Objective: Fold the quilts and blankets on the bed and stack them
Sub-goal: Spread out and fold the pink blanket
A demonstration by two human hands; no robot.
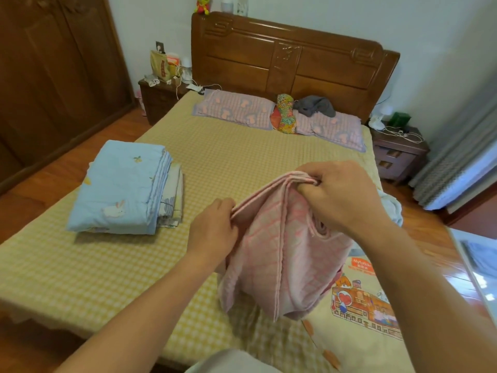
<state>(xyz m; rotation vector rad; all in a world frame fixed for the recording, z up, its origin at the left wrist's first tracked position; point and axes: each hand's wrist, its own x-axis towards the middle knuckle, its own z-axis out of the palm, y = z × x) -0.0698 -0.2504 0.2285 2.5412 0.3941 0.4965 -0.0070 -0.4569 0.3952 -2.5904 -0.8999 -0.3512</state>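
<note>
A cream cartoon-printed quilt with an orange label reading "Mytoode", only partly legible, is lying beside the folded pink checked blanket that the left hand and right hand are both pinching above the yellow checked bed, near the folded light blue rabbit quilt.

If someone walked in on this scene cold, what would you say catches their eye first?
Most likely the pink blanket, held up in the foreground above the near side of the bed: the left hand pinches its edge, and the right hand grips the bunched folds higher up. Next, the folded light blue quilt with a rabbit motif, topping a small stack on the bed's left side. Behind, a carved wooden headboard dominates the far wall.
</note>
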